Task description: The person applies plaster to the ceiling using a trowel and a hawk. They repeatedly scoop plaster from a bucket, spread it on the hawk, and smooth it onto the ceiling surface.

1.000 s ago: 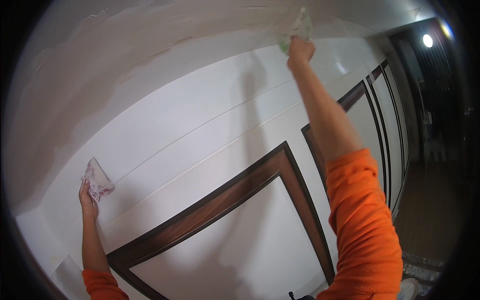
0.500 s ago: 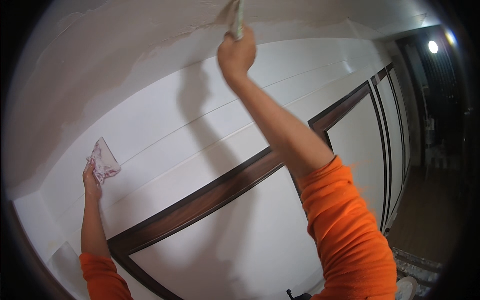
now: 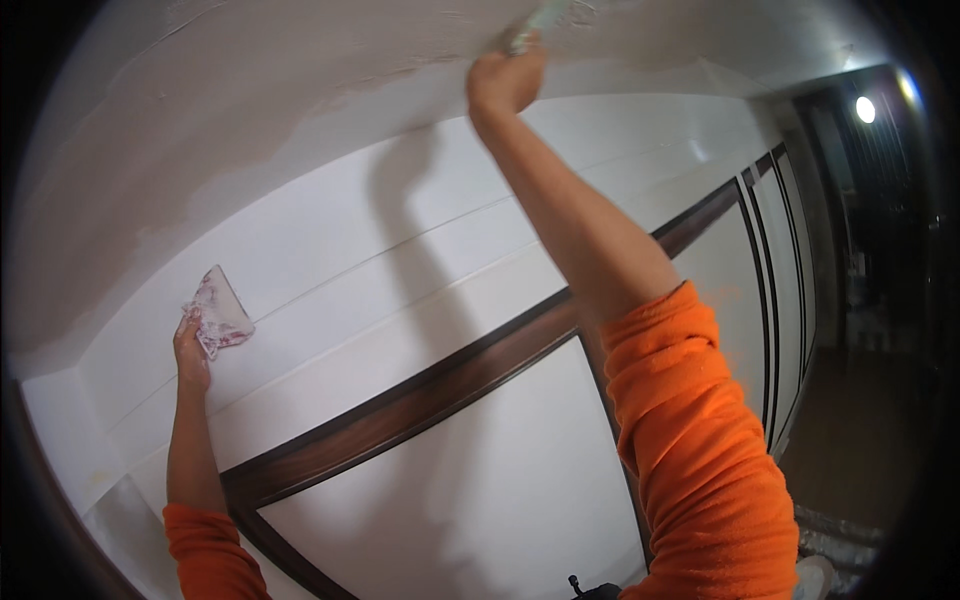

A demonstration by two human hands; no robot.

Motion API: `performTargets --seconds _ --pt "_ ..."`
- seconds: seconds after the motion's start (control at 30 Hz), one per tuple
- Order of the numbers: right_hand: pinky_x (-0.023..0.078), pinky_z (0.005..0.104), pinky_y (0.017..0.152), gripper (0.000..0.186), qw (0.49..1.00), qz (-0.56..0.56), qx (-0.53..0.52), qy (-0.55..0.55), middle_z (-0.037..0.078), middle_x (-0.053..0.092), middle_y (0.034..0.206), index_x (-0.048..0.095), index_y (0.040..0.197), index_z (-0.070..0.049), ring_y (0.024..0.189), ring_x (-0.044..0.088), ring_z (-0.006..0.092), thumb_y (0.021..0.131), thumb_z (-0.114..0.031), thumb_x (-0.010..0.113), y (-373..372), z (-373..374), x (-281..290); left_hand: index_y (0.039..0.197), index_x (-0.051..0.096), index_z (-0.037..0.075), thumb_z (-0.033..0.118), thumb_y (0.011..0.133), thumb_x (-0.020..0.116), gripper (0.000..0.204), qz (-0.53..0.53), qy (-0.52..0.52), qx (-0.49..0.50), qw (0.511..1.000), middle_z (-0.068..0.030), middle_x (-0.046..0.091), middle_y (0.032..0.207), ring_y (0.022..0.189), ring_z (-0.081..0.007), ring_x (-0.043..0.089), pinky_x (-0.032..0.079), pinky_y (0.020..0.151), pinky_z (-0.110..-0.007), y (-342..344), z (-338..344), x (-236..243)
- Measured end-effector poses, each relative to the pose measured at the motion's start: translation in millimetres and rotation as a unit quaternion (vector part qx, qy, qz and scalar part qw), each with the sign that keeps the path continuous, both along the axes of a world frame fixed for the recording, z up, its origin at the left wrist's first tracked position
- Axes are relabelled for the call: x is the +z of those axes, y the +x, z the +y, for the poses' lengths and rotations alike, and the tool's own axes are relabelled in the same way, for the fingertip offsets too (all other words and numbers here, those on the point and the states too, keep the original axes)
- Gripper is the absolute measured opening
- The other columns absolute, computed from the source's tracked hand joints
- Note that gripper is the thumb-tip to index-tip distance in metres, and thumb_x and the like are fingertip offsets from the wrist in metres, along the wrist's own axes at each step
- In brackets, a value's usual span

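Note:
My right hand (image 3: 506, 82) is raised to the ceiling (image 3: 250, 60), its fingers closed round a putty knife (image 3: 538, 28) with a pale greenish, smeared edge. The knife is blurred and lies against or very close to the ceiling. Beige filler with rough ridges coats the surface around it. Lower at the left, my left hand (image 3: 192, 352) grips a wide plaster scraper (image 3: 224, 312), its blade pointing up and spattered with white and reddish filler. That scraper is held in front of the white wall, seemingly apart from it.
White wall boards (image 3: 330, 240) run below the ceiling. Beneath them are white panels (image 3: 400, 490) in dark wooden frames (image 3: 420, 398). A lamp (image 3: 865, 109) shines at the far right by a dark opening. A small black object (image 3: 590, 588) shows at the bottom.
My right hand and its putty knife have moved to the right along the ceiling, and the knife now leans more to the right. My left hand with the scraper has shifted slightly right.

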State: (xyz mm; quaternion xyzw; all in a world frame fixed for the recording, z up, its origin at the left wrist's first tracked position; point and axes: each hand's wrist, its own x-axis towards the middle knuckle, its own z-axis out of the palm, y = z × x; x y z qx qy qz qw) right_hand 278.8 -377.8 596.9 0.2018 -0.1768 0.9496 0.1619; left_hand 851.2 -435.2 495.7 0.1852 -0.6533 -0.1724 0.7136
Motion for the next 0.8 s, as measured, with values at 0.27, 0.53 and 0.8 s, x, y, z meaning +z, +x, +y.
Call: performTargets --seconds 0.27,0.53,0.8 --pt "0.05 0.0451 0.076 0.029 0.993 -0.012 0.093 -0.069 0.025 0.07 0.086 0.068 0.096 0.009 0.081 0.068 0.0357 0.08 -0.013 0.061 -107.2 -47.1 -70.9 0.139 0.046 -0.007 0.013 0.098 0.049 0.046 -0.018 0.019 0.001 1.0 -0.0136 0.055 0.137 0.124 -0.0216 0.053 0.039 0.107 -0.032 -2.5 11.2 0.4" --pt "0.05 0.0425 0.076 0.03 0.985 0.038 0.161 -0.049 0.022 0.067 0.1 0.063 0.105 0.009 0.085 0.064 0.0297 0.079 -0.006 0.057 -100.5 -15.1 -36.1 0.139 0.045 -0.009 0.013 0.099 0.049 0.046 -0.009 -0.005 0.014 1.0 -0.0139 0.054 0.137 0.125 -0.0212 0.052 0.038 0.108 -0.032 11.5 4.8 0.9" --pt "0.047 0.0446 0.092 0.047 0.993 0.074 -0.075 -0.059 0.022 0.061 0.115 0.057 0.127 -0.002 0.109 0.059 0.0409 0.08 -0.001 0.059 87.6 9.0 -25.0 0.139 0.045 -0.008 0.012 0.098 0.05 0.046 -0.007 0.007 0.002 1.0 -0.0141 0.056 0.134 0.123 -0.0219 0.054 0.039 0.107 -0.032 -9.3 -7.4 4.1"
